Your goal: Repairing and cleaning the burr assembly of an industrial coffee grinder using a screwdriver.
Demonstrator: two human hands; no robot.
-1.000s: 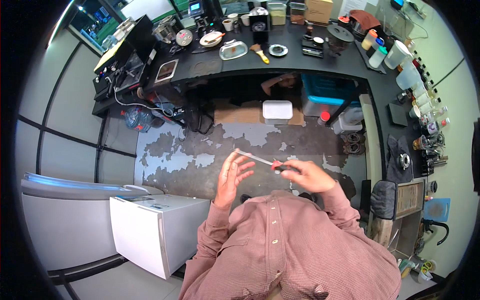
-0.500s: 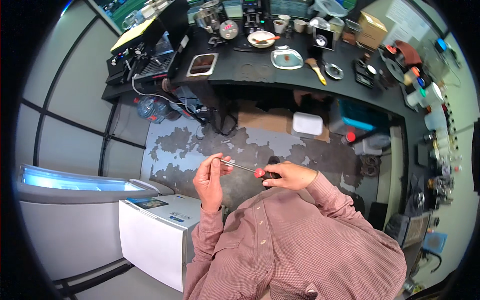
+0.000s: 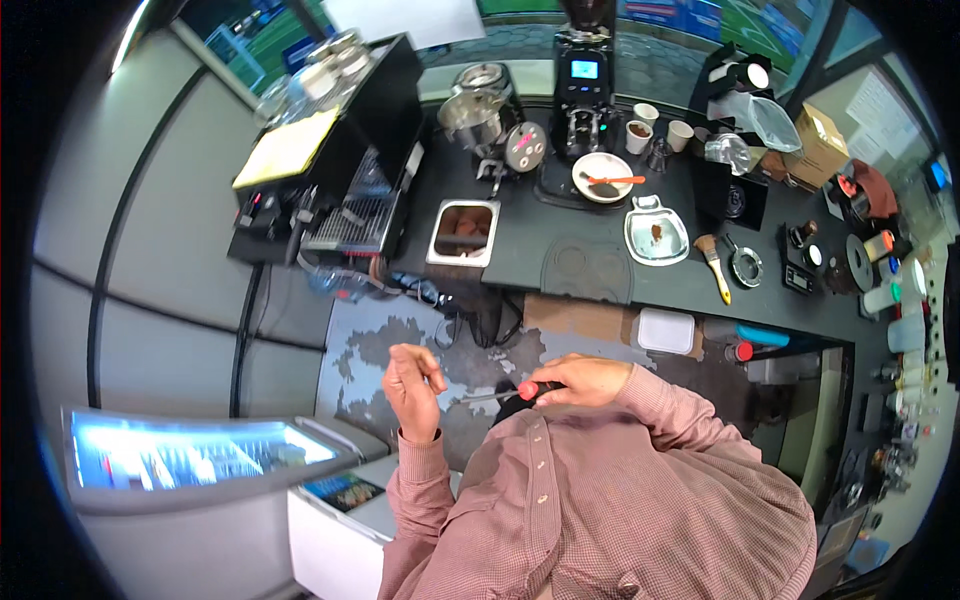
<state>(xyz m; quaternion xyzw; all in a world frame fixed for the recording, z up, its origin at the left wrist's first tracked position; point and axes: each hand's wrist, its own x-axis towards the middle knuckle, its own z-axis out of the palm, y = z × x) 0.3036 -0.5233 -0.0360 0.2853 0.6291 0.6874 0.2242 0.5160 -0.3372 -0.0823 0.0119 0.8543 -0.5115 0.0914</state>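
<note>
My right hand (image 3: 590, 380) is wrapped round the black and red handle of a screwdriver (image 3: 527, 390). The metal shaft points left, level with my waist, toward my other palm. Just beyond its tip, my left hand (image 3: 412, 385) is raised with loosely bent fingers and grips nothing that I can see. A small gap seems to lie between that hand and the tip.
Ahead runs a black counter (image 3: 520, 255) with a coffee machine (image 3: 350, 200), a grinder (image 3: 585, 90), a steel knock-box tray (image 3: 464, 235), a white bowl (image 3: 600, 163), a brush (image 3: 714, 270) and paper cups (image 3: 680, 135). To my left stand a lit display fridge (image 3: 200, 455) and a white cabinet (image 3: 335, 545).
My view has tilted up toward the counter. The fingers of my left hand have come off the screwdriver's shaft, while my right hand keeps its hold on the handle.
</note>
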